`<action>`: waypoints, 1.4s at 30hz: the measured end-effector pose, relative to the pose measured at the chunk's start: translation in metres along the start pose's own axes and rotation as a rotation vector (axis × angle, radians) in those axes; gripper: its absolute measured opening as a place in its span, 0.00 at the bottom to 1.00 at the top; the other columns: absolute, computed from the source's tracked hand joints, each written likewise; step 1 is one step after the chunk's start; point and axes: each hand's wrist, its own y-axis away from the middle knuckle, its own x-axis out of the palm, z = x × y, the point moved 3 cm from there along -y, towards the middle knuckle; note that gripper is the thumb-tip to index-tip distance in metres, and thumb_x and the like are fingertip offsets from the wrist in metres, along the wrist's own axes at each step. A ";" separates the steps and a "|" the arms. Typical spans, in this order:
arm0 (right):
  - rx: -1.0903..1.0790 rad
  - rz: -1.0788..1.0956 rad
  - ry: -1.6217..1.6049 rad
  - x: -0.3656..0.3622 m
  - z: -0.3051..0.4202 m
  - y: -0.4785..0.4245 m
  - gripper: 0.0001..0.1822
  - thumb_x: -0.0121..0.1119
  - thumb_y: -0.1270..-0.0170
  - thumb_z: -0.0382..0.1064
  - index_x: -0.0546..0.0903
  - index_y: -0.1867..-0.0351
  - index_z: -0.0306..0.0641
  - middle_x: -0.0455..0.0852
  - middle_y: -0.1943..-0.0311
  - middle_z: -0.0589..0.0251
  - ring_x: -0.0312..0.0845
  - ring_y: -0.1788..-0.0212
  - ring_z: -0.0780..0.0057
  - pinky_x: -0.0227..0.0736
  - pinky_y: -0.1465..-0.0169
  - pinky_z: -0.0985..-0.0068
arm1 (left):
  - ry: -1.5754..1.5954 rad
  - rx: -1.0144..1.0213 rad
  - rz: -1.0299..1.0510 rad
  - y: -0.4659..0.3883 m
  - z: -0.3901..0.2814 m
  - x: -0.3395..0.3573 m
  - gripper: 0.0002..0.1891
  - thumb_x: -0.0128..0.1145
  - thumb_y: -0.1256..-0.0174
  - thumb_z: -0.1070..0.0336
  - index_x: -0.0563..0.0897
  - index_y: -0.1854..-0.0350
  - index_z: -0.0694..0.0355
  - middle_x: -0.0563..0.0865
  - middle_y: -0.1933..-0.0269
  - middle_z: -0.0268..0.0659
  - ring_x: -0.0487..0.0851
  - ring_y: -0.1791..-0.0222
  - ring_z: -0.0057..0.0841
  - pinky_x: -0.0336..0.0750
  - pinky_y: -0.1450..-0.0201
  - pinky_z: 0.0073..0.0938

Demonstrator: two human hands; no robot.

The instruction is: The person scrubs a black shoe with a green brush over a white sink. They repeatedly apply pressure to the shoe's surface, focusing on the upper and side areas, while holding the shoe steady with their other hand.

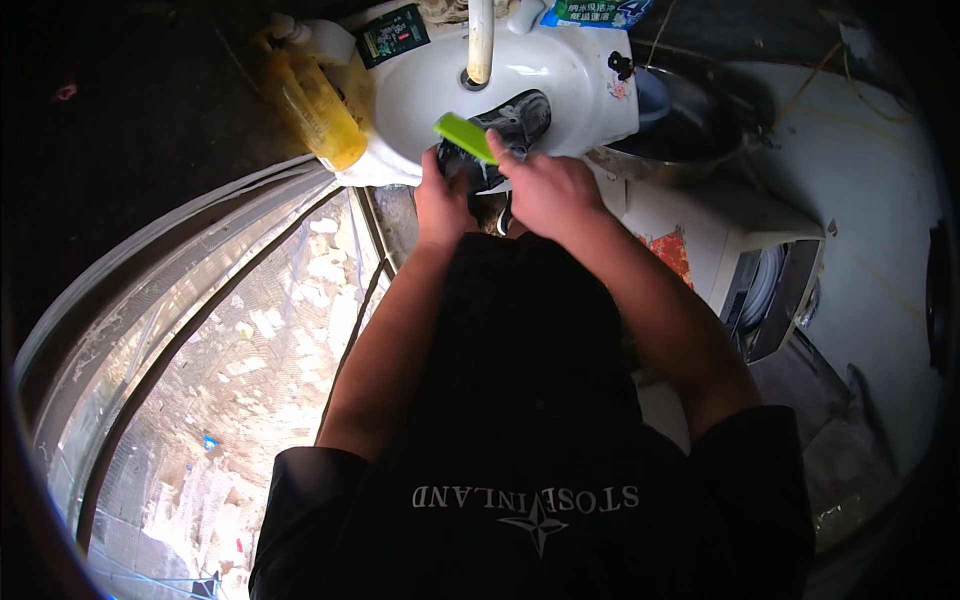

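Note:
A black shoe [529,118] with whitish suds on it lies at a slant over the front of a white ceramic washbasin [409,90]. My left hand [441,196] grips its near end. In my right hand [551,191] is a bright green brush [466,138], laid across the top of the shoe; its bristles are hidden beneath. Above the drain, the faucet spout [481,45] reaches down into the basin.
A yellow pump bottle [319,112] and a white pump bottle [330,41] stand left of the basin. A dark green sachet [392,35] and a blue-green packet [596,13] lie along the back rim. At right sits a metal basin [686,127]; a mesh-covered window [247,360] is at left.

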 end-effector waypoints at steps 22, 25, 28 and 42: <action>0.233 -0.009 -0.002 0.023 -0.073 -0.046 0.37 0.56 0.23 0.44 0.63 0.14 0.57 0.94 0.55 0.53 0.93 0.54 0.51 0.86 0.50 0.55 | 0.320 -0.107 0.186 -0.031 0.034 -0.005 0.20 0.72 0.29 0.70 0.87 0.36 0.60 0.94 0.52 0.34 0.88 0.53 0.17 0.83 0.44 0.25; 0.152 0.041 -0.061 0.022 -0.075 -0.048 0.40 0.61 0.27 0.48 0.63 0.14 0.60 0.93 0.54 0.53 0.92 0.53 0.50 0.86 0.48 0.56 | 0.521 -0.138 0.220 -0.033 0.047 -0.005 0.20 0.71 0.28 0.71 0.85 0.36 0.64 0.94 0.51 0.33 0.88 0.53 0.17 0.82 0.44 0.24; 0.376 -0.003 -0.002 0.030 -0.105 -0.052 0.36 0.61 0.27 0.47 0.70 0.18 0.58 0.94 0.53 0.57 0.92 0.51 0.53 0.86 0.46 0.58 | 0.400 -0.082 0.216 -0.035 0.047 -0.006 0.20 0.71 0.27 0.71 0.85 0.35 0.65 0.94 0.51 0.36 0.88 0.53 0.17 0.82 0.43 0.24; 0.152 -0.236 -0.165 0.012 -0.038 -0.004 0.44 0.60 0.31 0.35 0.64 0.15 0.75 0.91 0.67 0.55 0.90 0.66 0.51 0.84 0.58 0.55 | -0.079 -0.061 0.055 -0.029 -0.029 -0.004 0.24 0.69 0.34 0.62 0.82 0.38 0.68 0.93 0.51 0.52 0.92 0.52 0.43 0.83 0.43 0.38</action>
